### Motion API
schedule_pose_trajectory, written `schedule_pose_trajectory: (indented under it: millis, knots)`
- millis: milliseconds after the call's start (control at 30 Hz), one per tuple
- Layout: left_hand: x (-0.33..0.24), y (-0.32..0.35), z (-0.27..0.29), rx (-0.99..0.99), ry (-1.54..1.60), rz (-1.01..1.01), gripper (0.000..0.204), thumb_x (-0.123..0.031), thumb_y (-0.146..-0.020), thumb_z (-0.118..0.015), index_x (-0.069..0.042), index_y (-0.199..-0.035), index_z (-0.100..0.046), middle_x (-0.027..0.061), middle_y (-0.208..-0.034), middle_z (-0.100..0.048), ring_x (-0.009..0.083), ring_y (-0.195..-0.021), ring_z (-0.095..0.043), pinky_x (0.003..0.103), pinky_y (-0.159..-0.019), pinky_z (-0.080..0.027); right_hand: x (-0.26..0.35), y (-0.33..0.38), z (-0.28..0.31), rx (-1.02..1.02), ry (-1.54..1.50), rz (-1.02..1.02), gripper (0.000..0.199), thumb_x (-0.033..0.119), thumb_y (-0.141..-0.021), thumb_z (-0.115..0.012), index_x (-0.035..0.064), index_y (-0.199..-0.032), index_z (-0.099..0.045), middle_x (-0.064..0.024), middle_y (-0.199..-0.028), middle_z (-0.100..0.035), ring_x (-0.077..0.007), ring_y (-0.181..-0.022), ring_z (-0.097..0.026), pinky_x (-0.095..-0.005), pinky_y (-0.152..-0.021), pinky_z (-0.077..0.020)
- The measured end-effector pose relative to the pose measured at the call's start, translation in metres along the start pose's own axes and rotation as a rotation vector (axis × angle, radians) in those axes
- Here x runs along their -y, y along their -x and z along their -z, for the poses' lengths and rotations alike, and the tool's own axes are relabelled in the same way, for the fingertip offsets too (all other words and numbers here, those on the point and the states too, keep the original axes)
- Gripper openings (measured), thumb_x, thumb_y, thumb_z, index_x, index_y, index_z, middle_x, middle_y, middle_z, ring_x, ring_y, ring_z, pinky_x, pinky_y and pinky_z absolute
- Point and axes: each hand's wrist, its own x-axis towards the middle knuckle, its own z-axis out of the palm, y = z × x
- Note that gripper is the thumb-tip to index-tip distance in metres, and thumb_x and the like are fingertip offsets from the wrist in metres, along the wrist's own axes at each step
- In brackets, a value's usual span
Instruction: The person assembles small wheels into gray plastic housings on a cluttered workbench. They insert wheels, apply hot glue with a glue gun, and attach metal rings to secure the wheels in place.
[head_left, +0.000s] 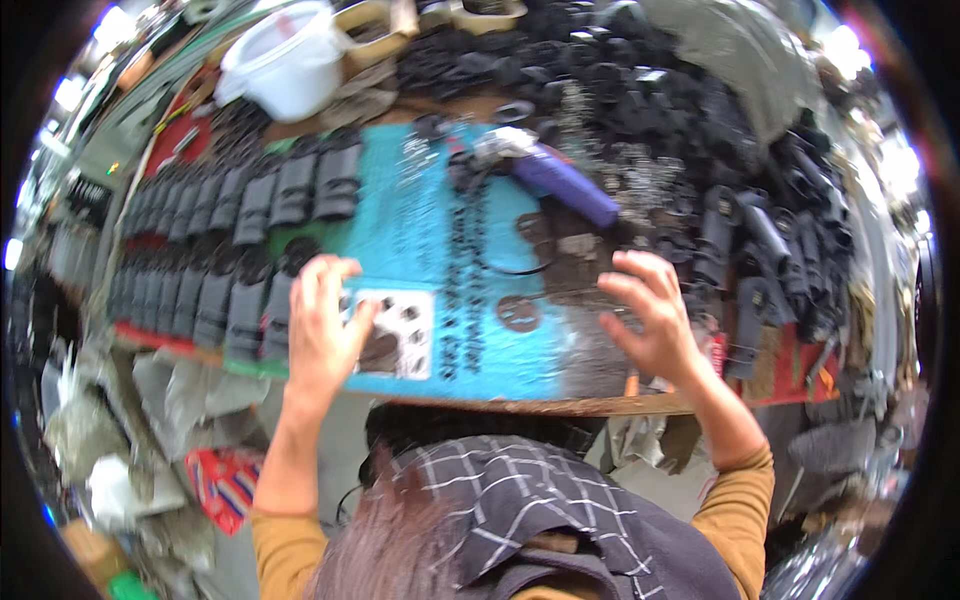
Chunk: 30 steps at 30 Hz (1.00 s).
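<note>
From afar I saw a round white plastic bucket point(290, 75) near the far-left corner of the tabletop point(500, 404) and a red-and-blue bag point(222, 488) below its near edge.

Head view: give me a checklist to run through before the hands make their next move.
1. Left hand free: ok; open, nothing seen in it.
2. Right hand free: ok; fingers spread, nothing seen in it.
3. Purple-handled tool apart from both hands: ok; it lies beyond the right hand.
4. Black cylindrical parts at left lined up: ok; they stand in two rows.
5. Left hand off the nearest parts: cannot tell; it overlaps the near row's end.
6. Loose black parts at right sorted: not ok; heaped in a jumble.
</note>
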Motion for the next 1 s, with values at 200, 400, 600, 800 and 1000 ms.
schedule_pose_trajectory:
  millis: [200, 400, 600, 800, 1000]
  knots:
    - [0.057, -0.018, 0.020, 0.198, -0.251, 0.313, 0.074, -0.031, -0.079, -0.076, -0.006, -0.138, -0.040, 0.0225, -0.131, -0.046, 0.0401, -0.119, -0.048, 0.047, -0.100, -0.042, 0.055, -0.003, -0.031, -0.032, -0.120, -0.108, 0.032, 0.014, -0.076, -0.074, 0.0061, -0.106, -0.065, -0.0146, -0.122, -0.056, -0.0353, -0.115, -0.050, -0.0436, -0.098, -0.0425]
    - [-0.014, -0.019, 0.000, 0.308, 0.291, 0.159, 0.084, -0.027, -0.067, -0.076, -0.012, -0.139, -0.035, 0.0161, -0.125, -0.031, 0.0375, -0.120, -0.045, 0.047, -0.104, -0.042, 0.051, -0.051, -0.023, -0.203, -0.084, -0.061, 0.010, 0.008, -0.078, -0.070, 0.0043, -0.084, -0.064, -0.0121, -0.100, -0.064, -0.0306, -0.096, -0.060, -0.0393, -0.086, -0.0477]
    - [-0.097, -0.007, -0.059, 0.452, 0.357, 0.136, 0.086, -0.035, -0.077, -0.076, -0.013, -0.143, -0.027, 0.0232, -0.129, -0.029, 0.0449, -0.121, -0.040, 0.047, -0.103, -0.041, 0.003, -0.218, -0.098, -0.267, 0.126, -0.048, 0.011, 0.018, -0.079, -0.069, 0.0074, -0.080, -0.072, -0.0103, -0.087, -0.065, -0.0306, -0.091, -0.060, -0.0413, -0.083, -0.0474]
    - [-0.081, -0.011, -0.057, 0.352, 0.595, 0.151, 0.082, -0.038, -0.081, -0.076, -0.003, -0.141, -0.032, 0.0225, -0.130, -0.029, 0.0421, -0.123, -0.038, 0.047, -0.103, -0.039, -0.031, -0.275, -0.143, -0.056, 0.471, -0.037, 0.017, 0.028, -0.075, -0.072, 0.0116, -0.079, -0.074, -0.0061, -0.090, -0.068, -0.0266, -0.093, -0.061, -0.0398, -0.085, -0.0452]
    - [-0.036, -0.047, -0.062, 0.090, 0.667, 0.122, 0.050, -0.035, -0.088, -0.068, 0.002, -0.119, -0.053, 0.0200, -0.113, -0.051, 0.0348, -0.109, -0.051, 0.043, -0.096, -0.042, -0.052, -0.259, -0.126, -0.118, 0.230, -0.183, 0.020, 0.031, -0.077, -0.069, 0.0149, -0.084, -0.078, -0.0032, -0.089, -0.073, -0.0285, -0.087, -0.063, -0.0431, -0.082, -0.0490]
